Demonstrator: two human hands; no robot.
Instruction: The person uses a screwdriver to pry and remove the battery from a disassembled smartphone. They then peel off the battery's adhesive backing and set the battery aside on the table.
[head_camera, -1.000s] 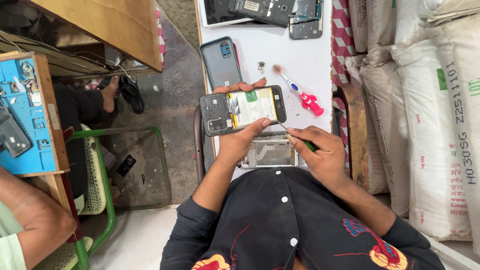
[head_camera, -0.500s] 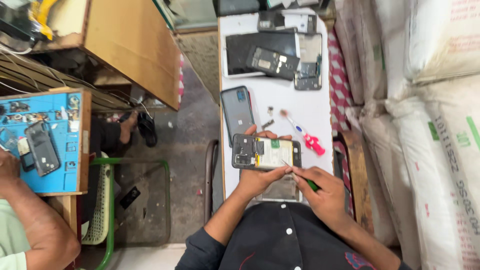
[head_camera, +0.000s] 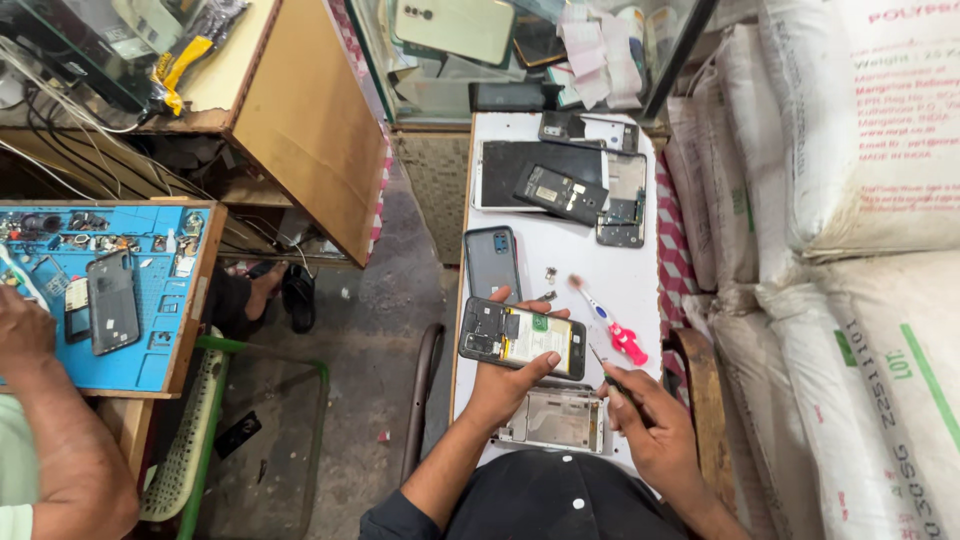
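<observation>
Left hand (head_camera: 497, 385) grips an opened phone (head_camera: 522, 338) from below, held above the white table (head_camera: 640, 285). Right hand (head_camera: 650, 425) is closed on a thin tool (head_camera: 606, 369), apparently a screwdriver, its tip just beside the phone's right edge. A phone frame (head_camera: 552, 421) lies beneath.

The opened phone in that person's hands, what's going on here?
A person seated at a narrow white table holds an opened phone, back cover off and insides showing, in the left hand. The right hand grips a thin tool with its tip near the phone's right end. A phone frame lies under the hands, a blue back cover and a pink-handled brush beside them. At left, another person's arm rests by a blue work mat.
</observation>
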